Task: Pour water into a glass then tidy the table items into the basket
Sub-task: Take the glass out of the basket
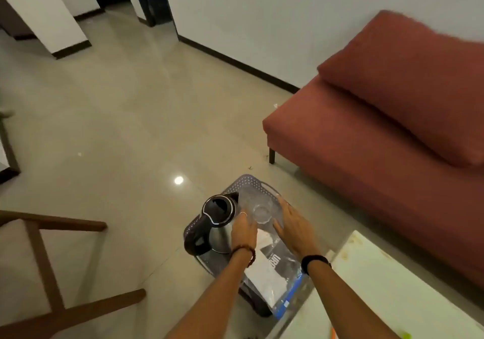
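A grey perforated basket stands on the floor below me. In its left half sits a steel electric kettle with a black lid and handle. A clear glass bowl with a small clear glass inside it is at the basket's far right. My left hand touches the bowl's left rim beside the kettle. My right hand is spread flat against its right side. Under my wrists lies a clear zip bag with white and black paper across the basket's near part.
A red sofa runs along the right. A white table corner is at the lower right, with something green and orange at its bottom edge. A wooden chair frame stands at the lower left. Open tiled floor lies ahead.
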Demonstrator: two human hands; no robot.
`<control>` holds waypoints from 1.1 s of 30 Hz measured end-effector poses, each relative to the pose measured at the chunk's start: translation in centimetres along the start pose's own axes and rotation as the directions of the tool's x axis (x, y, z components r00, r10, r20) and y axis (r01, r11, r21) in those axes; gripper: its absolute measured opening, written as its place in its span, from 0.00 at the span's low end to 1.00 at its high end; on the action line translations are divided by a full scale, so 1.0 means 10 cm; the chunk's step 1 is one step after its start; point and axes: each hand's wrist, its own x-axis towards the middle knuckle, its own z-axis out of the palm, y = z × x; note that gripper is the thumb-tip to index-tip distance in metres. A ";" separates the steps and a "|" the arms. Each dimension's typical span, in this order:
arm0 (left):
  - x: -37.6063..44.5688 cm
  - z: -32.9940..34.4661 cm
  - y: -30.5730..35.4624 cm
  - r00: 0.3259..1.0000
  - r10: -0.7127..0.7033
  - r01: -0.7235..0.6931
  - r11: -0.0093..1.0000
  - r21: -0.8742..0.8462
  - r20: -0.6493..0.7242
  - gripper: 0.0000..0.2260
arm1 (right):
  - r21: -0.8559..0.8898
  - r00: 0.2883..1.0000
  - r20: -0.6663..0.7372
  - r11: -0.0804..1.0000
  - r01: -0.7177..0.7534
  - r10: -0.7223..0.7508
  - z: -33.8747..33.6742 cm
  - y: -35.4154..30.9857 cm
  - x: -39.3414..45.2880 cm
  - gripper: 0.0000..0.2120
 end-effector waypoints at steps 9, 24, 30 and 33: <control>1.21 0.79 -0.40 0.975 -0.216 0.224 0.939 -0.260 0.058 0.22 | 0.243 0.934 -0.008 0.907 -0.343 0.356 1.13 0.30 0.77 0.25; 0.89 1.01 -0.60 0.996 -0.033 -0.039 0.694 -0.719 -0.086 0.27 | 0.808 0.675 -0.324 0.565 -0.168 0.663 1.46 0.27 0.43 0.16; 0.10 1.08 -0.53 0.992 0.124 -0.101 0.645 -0.758 -0.027 0.22 | 0.847 0.477 -0.436 0.527 -0.068 0.763 1.02 0.24 -0.41 0.18; -0.42 1.26 -0.54 0.983 0.182 -0.116 0.688 -0.717 0.016 0.23 | 0.861 0.413 -0.433 0.504 -0.076 0.801 0.87 0.36 -1.00 0.17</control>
